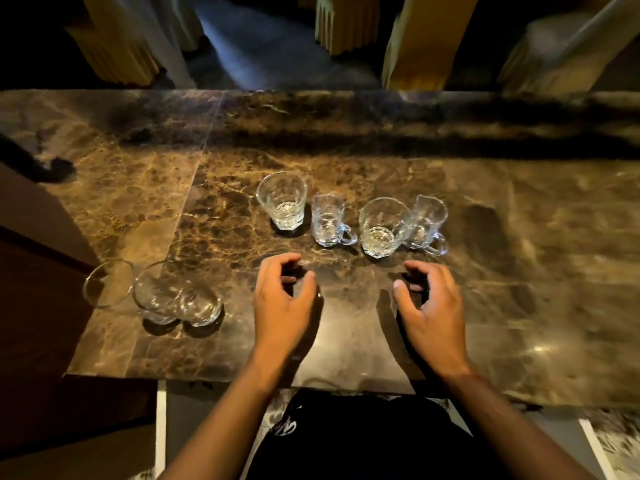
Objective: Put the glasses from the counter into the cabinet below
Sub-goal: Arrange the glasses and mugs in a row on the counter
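Both hands [356, 306] hover half-curled, seemingly empty, near glasses [349, 216] on counter [519, 271]

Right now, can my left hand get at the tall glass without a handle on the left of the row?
Probably yes. The left hand is empty, and only bare counter lies between it and the tall glass.
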Available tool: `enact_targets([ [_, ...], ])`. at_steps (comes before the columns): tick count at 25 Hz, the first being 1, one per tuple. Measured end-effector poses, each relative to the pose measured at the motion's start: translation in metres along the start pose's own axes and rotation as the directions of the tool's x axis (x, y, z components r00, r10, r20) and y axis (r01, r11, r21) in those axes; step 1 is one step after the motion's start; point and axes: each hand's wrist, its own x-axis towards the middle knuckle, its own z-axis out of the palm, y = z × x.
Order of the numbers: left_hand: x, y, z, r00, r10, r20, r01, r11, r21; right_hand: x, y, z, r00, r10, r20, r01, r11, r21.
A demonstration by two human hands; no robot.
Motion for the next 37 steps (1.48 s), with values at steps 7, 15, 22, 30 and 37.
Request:
enact_targets([
  [7, 0.024, 0.011, 0.019, 0.999, -0.040, 0.003, 0.040, 0.999, 0.008, 0.029, 0.028, -0.020, 0.972, 0.180, -0.153, -0.161, 0.979, 0.128],
  [15, 0.044, 0.021, 0.047, 0.996, -0.089, 0.008, 0.089, 0.995, -0.033, 0.066, 0.034, -0.020, 0.999, 0.041, 0.013, -0.042, 0.994, 0.102],
  [22, 0.050, 0.019, 0.055, 0.997, -0.063, 0.042, 0.062, 0.998, 0.025, 0.082, 0.036, -0.017, 0.998, -0.052, 0.036, 0.051, 0.998, 0.038],
  [30, 0.050, 0.022, 0.055, 1.000, -0.028, 0.009, 0.028, 0.998, 0.051, 0.085, 0.035, -0.018, 0.996, -0.082, 0.039, 0.081, 0.996, 0.032],
  [37, 0.037, 0.015, 0.043, 0.999, -0.013, 0.053, 0.009, 0.998, 0.070, 0.059, 0.039, -0.024, 0.998, -0.055, -0.030, 0.056, 0.998, 0.034],
])
